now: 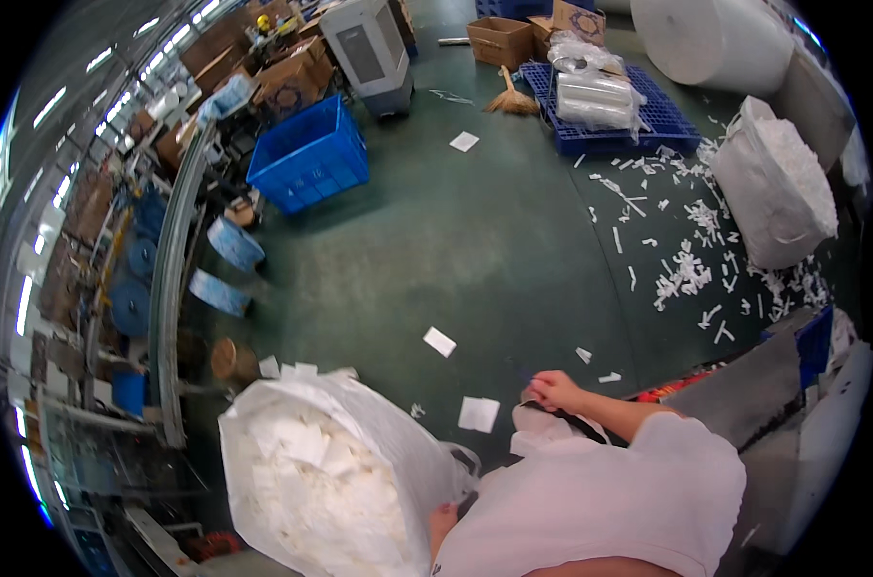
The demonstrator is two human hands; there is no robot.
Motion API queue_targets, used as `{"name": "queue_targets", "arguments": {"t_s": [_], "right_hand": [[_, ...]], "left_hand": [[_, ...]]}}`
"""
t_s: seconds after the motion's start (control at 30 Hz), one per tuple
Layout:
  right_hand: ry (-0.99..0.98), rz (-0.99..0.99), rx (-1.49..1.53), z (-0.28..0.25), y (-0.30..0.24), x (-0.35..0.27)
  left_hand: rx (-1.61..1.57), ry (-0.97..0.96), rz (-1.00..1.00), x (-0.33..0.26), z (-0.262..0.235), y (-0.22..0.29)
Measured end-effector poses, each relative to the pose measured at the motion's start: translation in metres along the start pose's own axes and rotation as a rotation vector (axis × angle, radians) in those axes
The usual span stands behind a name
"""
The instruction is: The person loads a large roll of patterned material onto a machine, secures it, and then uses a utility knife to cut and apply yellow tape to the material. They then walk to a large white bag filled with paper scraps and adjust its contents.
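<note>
A large white woven sack (412,433), heaped with white scraps (326,471), stands at the lower left, right beside my body. My left hand (444,522) is low against the sack's right side; its fingers are mostly hidden. Near the same side a strap loop (463,457) sticks out. My right hand (555,391) is closed in a fist in front of my body, apart from the sack. White, cloth-like material (542,428) and a dark band hang just below this fist. What the fingers grip is too small to make out.
White paper sheets (479,414) lie on the green floor. At the right stands another filled white sack (768,192) amid scattered strips. A blue crate (311,159) and blue rolls (234,243) are at the left; a blue pallet (662,115) and a broom (511,96) are farther off.
</note>
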State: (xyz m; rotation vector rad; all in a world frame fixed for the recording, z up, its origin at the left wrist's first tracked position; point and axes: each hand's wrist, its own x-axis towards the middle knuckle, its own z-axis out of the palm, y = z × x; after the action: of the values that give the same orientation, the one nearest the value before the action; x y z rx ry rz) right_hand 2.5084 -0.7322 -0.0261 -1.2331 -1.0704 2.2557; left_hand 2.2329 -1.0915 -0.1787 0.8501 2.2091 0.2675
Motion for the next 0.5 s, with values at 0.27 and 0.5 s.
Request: {"name": "queue_targets", "arguments": {"t_s": [0.27,0.5], "right_hand": [[0.24,-0.189,0.199,-0.115,-0.131,0.056],[0.035,-0.318,-0.28,-0.112,-0.249,0.193]], "left_hand": [[-0.356,-0.129,0.269,0.158,-0.086,0.34],[-0.591,-0.484,0.459,0.296,-0.114,0.539]]}}
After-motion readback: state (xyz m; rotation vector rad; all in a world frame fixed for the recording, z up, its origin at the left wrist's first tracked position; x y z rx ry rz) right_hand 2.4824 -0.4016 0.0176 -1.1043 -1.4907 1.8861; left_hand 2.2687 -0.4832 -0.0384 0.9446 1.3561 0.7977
